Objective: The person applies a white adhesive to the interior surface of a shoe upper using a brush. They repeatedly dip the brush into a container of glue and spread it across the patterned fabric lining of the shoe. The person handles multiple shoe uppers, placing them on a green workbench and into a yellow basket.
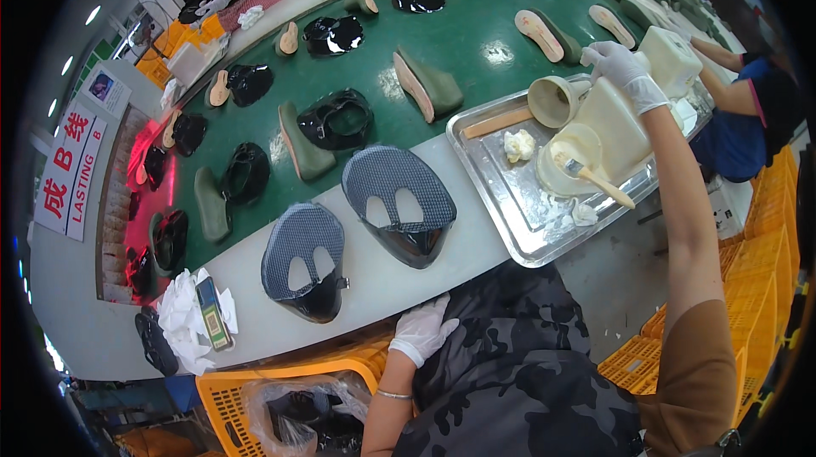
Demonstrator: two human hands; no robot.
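Observation:
My right hand (pixel 619 70), in a white glove, is over the top of a white plastic jug (pixel 614 121), fingers bent; whatever they hold is hidden. Beside the jug are a beige cup (pixel 548 102) tipped on its side and a cut-open white tub (pixel 557 170) with a wooden-handled brush (pixel 602 182) in it. My left hand (pixel 422 331), also gloved, rests by the table's front edge against the camouflage apron (pixel 518 363), fingers stretched, holding nothing. Two black shoe uppers (pixel 399 202) (pixel 306 261) with checked lining lie on the white table edge.
A metal tray (pixel 523 244) holds the containers. Green shoe lasts (pixel 425 87) and glossy black uppers (pixel 338 119) stand on a green belt (pixel 484 87). A phone (pixel 214 312) lies on white cloths at left. Orange crates (pixel 225 423) stand below. Co-workers are at far left and right.

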